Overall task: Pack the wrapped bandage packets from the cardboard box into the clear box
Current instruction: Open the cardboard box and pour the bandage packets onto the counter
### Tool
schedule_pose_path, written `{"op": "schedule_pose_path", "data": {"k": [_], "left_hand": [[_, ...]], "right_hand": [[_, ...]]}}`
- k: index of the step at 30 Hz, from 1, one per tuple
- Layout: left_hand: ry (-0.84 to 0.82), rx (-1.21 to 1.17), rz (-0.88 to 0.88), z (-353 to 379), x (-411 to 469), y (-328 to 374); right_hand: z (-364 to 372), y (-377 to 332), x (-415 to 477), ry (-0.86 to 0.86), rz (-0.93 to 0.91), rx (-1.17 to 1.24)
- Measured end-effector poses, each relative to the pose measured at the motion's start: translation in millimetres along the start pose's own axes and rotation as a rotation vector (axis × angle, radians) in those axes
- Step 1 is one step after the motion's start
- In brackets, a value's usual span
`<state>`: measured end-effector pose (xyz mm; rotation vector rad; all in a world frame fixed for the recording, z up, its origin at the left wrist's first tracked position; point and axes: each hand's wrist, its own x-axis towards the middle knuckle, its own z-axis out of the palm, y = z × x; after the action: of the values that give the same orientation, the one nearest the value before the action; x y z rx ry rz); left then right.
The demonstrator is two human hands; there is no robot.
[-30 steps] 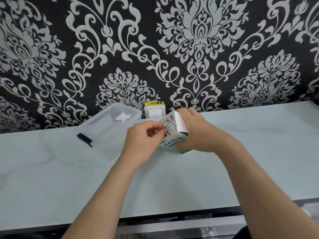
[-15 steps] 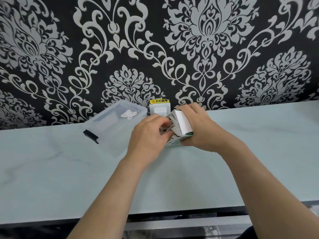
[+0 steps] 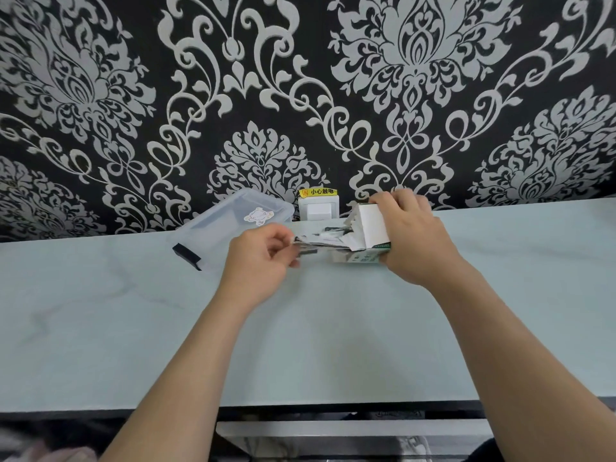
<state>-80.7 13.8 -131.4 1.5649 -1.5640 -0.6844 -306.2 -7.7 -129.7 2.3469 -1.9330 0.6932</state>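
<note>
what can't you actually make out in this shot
- Count of the packets: unclear in the head view. They are motion-blurred, and the left hand pinching them covers one end.
- Inside of the cardboard box: hidden by its raised flap and the right hand gripping it.
- Contents of the clear box: the plastic is hazy and its near corner is behind the left hand.
- Print on the cardboard box: too small to read and partly covered.
</note>
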Motion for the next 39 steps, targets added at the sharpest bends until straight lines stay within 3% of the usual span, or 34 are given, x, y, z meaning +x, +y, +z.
{"op": "schedule_pose_path", "data": {"k": [5,10,12,14,15,17,19,27,39], "left_hand": [[-0.089,0.002,-0.226,-7.1,-5.4,-3.5],[-0.321,0.157,-0.358,2.9,-11.0,-6.7],[-0.301,0.474,-0.262,1.9,-14.0,-1.4],[-0.124,0.699,-0.076,2.0,-17.4,10.5],[-0.018,0.642,0.029,2.9,-17.9,16.4],[0.1,0.292,0.234,6.8,-17.9,26.2],[0.059,0.064,0.399,13.1,-18.7,31.6],[0.126,0.136,0.571,24.0,-12.6,22.5],[0.312,-0.195,0.231,2.8,-8.1,13.2]], "right_hand": [[-1.2,9.7,2.5,0.056,0.101,0.057],[-3.9,17.4,5.2,0.001,0.162,0.207],[-3.9,14.9,5.0,-0.022,0.138,0.284],[-4.1,10.9,3.9,-0.016,0.109,0.344],[-4.9,8.5,3.5,-0.016,0.098,0.371],[-6.7,3.5,3.1,-0.028,0.071,0.408],[-7.3,-0.6,2.7,-0.053,0.039,0.421],[-6.8,-12.1,0.3,-0.116,-0.061,0.417],[-8.0,-10.1,0.3,-0.097,-0.066,0.323]]}}
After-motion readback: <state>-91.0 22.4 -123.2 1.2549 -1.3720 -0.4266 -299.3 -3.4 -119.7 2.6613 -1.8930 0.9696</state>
